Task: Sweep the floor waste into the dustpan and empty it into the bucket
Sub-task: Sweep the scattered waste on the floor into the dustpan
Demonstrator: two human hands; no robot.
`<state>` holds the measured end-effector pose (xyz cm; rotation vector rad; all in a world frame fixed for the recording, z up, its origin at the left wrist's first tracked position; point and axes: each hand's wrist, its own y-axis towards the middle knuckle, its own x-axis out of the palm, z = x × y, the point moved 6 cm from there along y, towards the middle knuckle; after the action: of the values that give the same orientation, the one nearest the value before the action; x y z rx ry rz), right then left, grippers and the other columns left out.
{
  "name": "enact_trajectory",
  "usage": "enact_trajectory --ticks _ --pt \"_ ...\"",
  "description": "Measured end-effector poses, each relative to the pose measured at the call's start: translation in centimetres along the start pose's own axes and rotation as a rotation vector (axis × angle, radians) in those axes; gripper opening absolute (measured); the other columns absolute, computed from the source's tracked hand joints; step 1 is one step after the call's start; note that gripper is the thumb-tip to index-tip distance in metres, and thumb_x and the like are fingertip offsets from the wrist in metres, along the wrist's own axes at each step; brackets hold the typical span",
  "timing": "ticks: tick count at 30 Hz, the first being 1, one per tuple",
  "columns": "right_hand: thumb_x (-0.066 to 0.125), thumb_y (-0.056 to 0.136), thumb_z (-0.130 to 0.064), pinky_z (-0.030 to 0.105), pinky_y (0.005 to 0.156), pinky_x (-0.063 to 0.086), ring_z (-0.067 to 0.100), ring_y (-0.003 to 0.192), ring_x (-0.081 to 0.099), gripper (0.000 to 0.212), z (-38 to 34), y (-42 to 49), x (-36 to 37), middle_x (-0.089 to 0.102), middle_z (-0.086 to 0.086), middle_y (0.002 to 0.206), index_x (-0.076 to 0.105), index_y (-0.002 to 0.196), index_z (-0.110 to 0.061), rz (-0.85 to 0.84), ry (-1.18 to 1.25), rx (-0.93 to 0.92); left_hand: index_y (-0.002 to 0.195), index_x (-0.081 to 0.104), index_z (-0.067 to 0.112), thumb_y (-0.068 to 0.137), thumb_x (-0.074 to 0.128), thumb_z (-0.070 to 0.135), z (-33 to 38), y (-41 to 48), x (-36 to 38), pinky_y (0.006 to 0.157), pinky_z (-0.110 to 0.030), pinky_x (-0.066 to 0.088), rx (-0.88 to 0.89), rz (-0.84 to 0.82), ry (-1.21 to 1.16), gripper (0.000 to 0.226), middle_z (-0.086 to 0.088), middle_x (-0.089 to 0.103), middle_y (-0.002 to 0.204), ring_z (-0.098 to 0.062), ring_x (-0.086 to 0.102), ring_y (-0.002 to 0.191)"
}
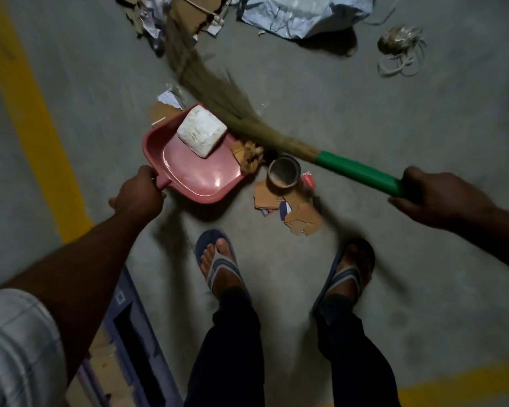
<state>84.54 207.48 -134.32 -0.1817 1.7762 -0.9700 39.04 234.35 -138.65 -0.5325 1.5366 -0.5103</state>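
Sweeping step under way, dustpan part-filled and most of the waste not yet gathered.

Left hand [138, 190] is wrapped round the handle of the pink dustpan [199, 174], which holds a white foam block [202, 131]; right hand [435, 198] is closed on the green grip of the broom [247, 118]. Cardboard scraps [301, 220] and a tape roll [284, 173] lie on the floor just beside the pan's mouth; next, the bristles should probably draw these in. No bucket is clearly in view.

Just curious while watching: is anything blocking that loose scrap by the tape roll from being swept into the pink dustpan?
Partly. A white foam block sits across the pink plastic dustpan at its open mouth, so the torn cardboard scraps and brown tape roll have only the right part of the lip free.
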Motion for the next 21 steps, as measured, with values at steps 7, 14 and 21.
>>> enact_trajectory --ticks 7,14,21 --pt "0.072 0.082 -0.046 0.031 0.057 0.041 0.034 0.071 0.064 0.039 -0.7 -4.6 1.5 0.06 0.008 0.076 0.053 0.101 -0.018 0.026 0.121 0.01 0.12 0.049 0.02 0.087 0.069 0.021 0.0 -0.5 1.2 0.097 -0.05 0.037 -0.029 0.008 -0.088 0.038 -0.013 0.062 0.119 -0.039 0.054 0.115" --pt "0.069 0.077 -0.063 0.039 0.062 0.054 0.034 0.069 0.065 0.051 4.8 -10.5 1.6 0.064 0.006 0.077 0.054 0.104 -0.023 0.255 0.235 0.289 0.107 0.045 0.024 0.089 0.066 0.019 -3.9 -2.5 2.3 0.088 -0.051 0.04 0.041 0.042 -0.038 0.028 -0.017 0.065 0.104 -0.042 0.059 0.101" --pt "0.052 0.076 -0.078 0.032 0.056 0.047 0.031 0.06 0.061 0.058 8.0 -10.6 3.9 0.062 0.006 0.07 0.052 0.097 -0.024 0.204 0.193 0.357 0.101 0.042 0.025 0.088 0.064 0.014 -8.6 -4.4 4.3 0.084 -0.048 0.04 -0.011 0.003 0.101 0.028 -0.016 0.066 0.101 -0.043 0.059 0.102"
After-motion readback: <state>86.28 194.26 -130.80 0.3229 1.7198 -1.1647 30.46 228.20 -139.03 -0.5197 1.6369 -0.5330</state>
